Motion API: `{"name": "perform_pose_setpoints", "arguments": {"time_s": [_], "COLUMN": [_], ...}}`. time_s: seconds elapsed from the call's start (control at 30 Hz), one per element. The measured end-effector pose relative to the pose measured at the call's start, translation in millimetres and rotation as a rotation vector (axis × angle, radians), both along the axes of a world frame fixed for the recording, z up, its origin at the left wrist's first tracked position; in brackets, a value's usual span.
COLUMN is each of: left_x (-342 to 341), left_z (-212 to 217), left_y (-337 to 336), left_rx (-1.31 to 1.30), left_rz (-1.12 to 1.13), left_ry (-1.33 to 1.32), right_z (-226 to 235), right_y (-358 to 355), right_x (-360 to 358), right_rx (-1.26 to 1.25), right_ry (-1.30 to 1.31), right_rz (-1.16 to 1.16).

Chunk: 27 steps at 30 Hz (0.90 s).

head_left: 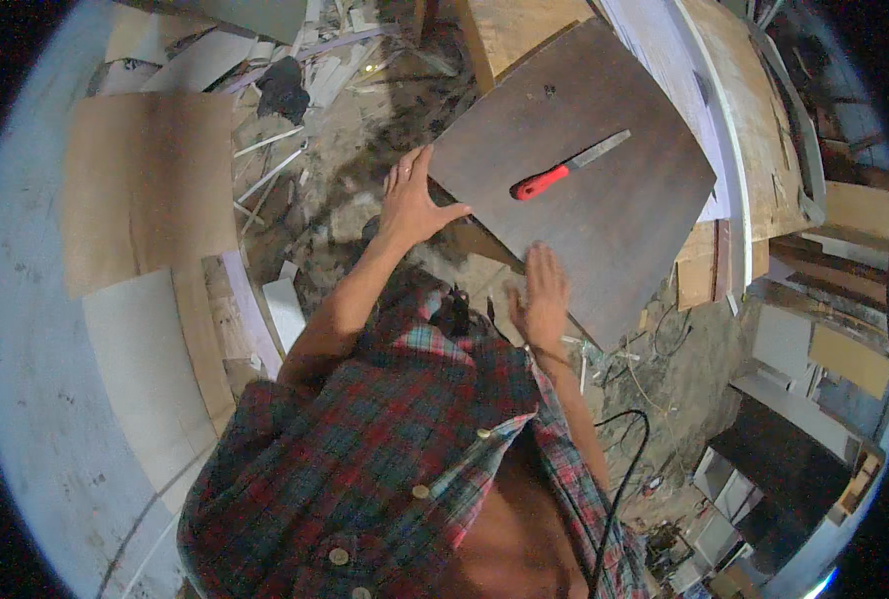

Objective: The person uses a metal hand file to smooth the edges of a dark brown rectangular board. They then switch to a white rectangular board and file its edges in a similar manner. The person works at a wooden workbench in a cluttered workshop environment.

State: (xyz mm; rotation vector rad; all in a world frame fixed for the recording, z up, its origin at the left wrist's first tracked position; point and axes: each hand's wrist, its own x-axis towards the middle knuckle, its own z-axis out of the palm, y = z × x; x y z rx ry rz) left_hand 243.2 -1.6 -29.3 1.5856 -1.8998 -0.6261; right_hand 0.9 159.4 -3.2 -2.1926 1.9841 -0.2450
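In front of the chest, has a dark brown board (644, 230) set at a slant, with one corner pointing left. At that corner, rests the left hand (411, 205) wide open, with the fingers against the edge and the thumb stretched away along the near side; touches the board there, but cannot tell whether it is gripped from underneath. Farther along the same near edge, lays the right hand (544, 304) open and nearly flat, with the fingers extended over the surface and the thumb held apart; has hold of nothing in it. Just beyond the right fingertips, on top of the board, has a red-handled tool (568, 169) lying loose, with its flat grey blade aimed toward the far right. Wears a plaid shirt (364, 429), parted at the front. Off to the left, shows a light brown panel (145, 190) above a whitish panel (150, 369). Beyond the left hand, shows scattered scraps (334, 65). At the lower right, shows a black cable (619, 489) beside the shirt.
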Motion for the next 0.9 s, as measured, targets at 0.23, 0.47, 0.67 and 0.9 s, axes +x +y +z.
{"name": "perform_pose_setpoints", "arguments": {"time_s": [0.23,0.47,0.67,0.9], "left_x": [20.0,51.7,67.1,67.7], "left_z": [-32.5,-41.2,-42.9,-52.1], "left_y": [-48.3,-60.6,-72.8,-77.4], "left_rx": [0.401,0.306,0.288,0.391], "left_rz": [0.027,-0.231,-0.350,-0.346], "left_ry": [0.582,0.533,0.370,0.363], "right_z": [-9.1,-19.6,-12.5,0.4], "right_y": [-95.9,-47.0,70.8,126.0], "right_x": [80.7,19.7,-77.7,-126.3], "right_rx": [-0.076,-0.032,-0.024,-0.015], "right_ry": [0.032,0.026,0.187,0.403], "right_rz": [0.131,0.038,-0.151,-0.276]}}
